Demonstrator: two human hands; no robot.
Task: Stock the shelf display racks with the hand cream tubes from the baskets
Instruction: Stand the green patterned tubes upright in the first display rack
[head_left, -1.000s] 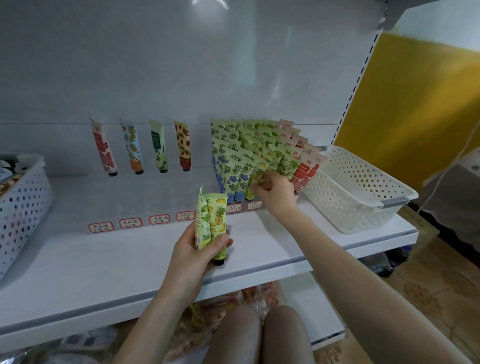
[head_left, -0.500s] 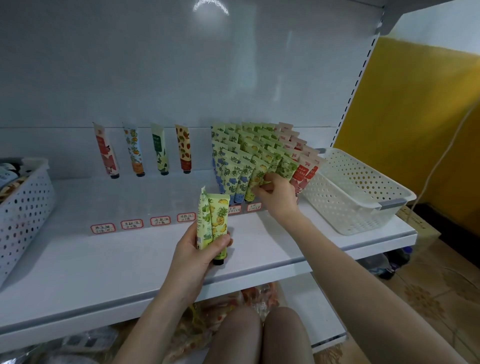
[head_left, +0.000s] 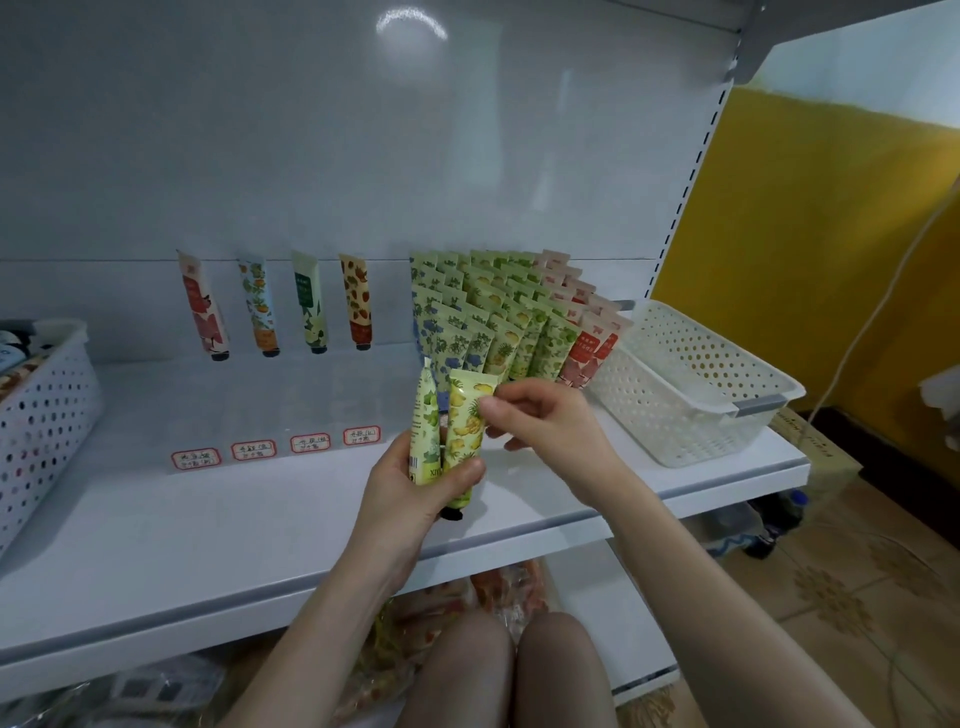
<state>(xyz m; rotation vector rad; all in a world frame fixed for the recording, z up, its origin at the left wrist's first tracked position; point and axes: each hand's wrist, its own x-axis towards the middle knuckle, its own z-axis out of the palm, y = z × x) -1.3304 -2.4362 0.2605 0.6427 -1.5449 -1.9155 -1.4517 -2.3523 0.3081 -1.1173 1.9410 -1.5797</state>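
- My left hand (head_left: 410, 499) is gripping two tubes (head_left: 427, 415) upright, caps down.
- My right hand (head_left: 545, 421) is pinching the yellow tube (head_left: 465, 431) at its top edge.
- The rack (head_left: 498, 322) is standing just behind, nearer my right hand.

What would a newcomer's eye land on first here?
Centre front, the left hand grips two hand cream tubes, and the right hand pinches the pineapple tube at its top. Behind them, packed tube rows fan across the rack; a white perforated basket sits right.
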